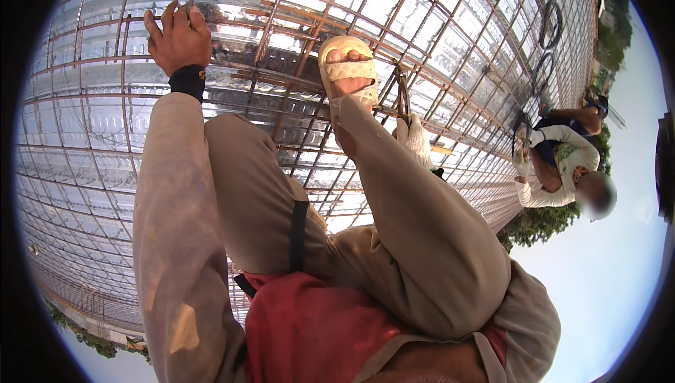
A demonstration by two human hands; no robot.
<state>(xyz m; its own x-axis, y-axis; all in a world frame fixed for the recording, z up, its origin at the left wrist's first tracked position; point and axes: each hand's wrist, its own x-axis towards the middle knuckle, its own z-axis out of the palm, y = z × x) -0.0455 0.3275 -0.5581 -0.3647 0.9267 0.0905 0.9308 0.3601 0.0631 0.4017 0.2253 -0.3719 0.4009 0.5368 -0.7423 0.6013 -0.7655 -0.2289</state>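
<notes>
My bare left hand [179, 40], with a black wristband [188, 82], reaches up to the steel bar grid [264, 39]. Its fingers are spread, the tips resting at one of the bars. On my right hand [415, 140] is a white knit glove; my raised leg partly covers it. From that hand rises a slim dark metal thing [403, 95] with two long strands, against the grid beside my foot. Whether it is a tool or a bundle of tie wire I cannot tell. My foot in a cream slide sandal [347, 60] stands on the bars between both hands.
Shiny corrugated metal sheeting [98, 31] lies beneath the grid. Dark wire coils [550, 24] rest on the bars at the right. Beyond, a co-worker in a light shirt [573, 151] crouches with gloved hands low. Trees and sky lie past the grid's edge.
</notes>
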